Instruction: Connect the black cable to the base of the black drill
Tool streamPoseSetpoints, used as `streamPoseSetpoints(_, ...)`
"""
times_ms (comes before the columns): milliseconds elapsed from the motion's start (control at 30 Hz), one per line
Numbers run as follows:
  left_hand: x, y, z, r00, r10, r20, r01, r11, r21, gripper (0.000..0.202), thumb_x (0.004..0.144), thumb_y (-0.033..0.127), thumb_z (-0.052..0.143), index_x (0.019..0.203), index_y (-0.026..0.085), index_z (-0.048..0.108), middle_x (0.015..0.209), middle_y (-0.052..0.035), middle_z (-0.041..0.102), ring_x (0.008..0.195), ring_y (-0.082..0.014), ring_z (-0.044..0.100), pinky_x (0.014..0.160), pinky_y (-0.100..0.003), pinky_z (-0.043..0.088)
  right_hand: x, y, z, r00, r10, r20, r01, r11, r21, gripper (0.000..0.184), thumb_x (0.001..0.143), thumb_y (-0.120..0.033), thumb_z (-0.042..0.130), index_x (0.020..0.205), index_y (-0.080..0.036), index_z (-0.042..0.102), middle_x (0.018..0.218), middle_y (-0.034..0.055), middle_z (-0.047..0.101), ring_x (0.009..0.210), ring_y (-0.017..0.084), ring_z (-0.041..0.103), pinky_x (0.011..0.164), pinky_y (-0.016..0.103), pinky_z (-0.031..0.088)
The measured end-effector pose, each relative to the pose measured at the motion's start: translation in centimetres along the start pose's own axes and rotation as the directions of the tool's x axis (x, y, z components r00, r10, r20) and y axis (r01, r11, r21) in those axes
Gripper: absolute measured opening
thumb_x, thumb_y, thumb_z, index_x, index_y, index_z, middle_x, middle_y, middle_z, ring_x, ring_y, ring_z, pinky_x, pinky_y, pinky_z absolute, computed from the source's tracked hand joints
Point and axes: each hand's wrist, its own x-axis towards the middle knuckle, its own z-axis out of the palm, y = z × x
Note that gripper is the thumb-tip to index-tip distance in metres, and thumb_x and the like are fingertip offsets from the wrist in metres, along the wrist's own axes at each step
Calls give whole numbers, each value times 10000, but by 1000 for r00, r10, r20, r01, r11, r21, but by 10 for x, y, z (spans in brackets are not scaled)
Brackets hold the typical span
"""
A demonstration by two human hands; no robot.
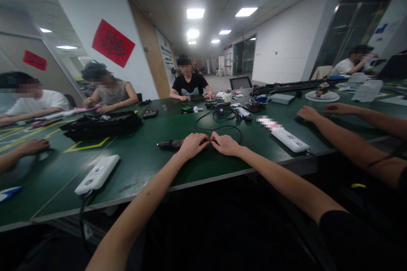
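In front of me on the green table lies a dark electric screwdriver (170, 144), its narrow metal tip pointing left. My left hand (193, 145) is closed over its rear end, fingers bent and thumb toward the right. My right hand (225, 144) meets it there, thumb and fingertips pinched together. A small dark bit shows between the fingertips; what the right hand grips is too small to make out. A black cable (219, 128) loops behind both hands and passes out of sight behind the right one.
White power strips lie left (98, 174) and right (291, 139). A black bag (101, 123) sits at the left; tools, cables and a bottle (227, 95) stand farther back. Co-workers sit around the table, with another person's hands (310, 114) at my right and a hand (34, 147) at my left.
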Motion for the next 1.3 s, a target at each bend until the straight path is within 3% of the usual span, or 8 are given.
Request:
streamPoseSetpoints(533, 0, 0, 0, 1000, 4, 8, -4, 1000, -25, 250, 1031, 407, 506, 1179, 293, 673, 1155, -30, 728, 1048, -227, 650, 941, -385, 445, 1, 2, 3, 1000, 13, -7, -13, 1000, 22, 246, 1074, -379, 499, 1253, -211, 514, 1002, 83, 749, 911, 257, 710, 773, 289, 406)
streamPoseSetpoints(1300, 0, 3, -4, 1000, 7, 15, -7, 999, -38, 224, 1001, 372, 525, 1147, 288, 673, 1107, -28, 732, 1021, -228, 656, 947, -395, 451, -1, 2, 2, 998, 18, -62, -11, 994, 106, 217, 1017, -327, 576, 1207, -223, 563, 1014, 60, 741, 896, 224, 700, 771, 275, 411)
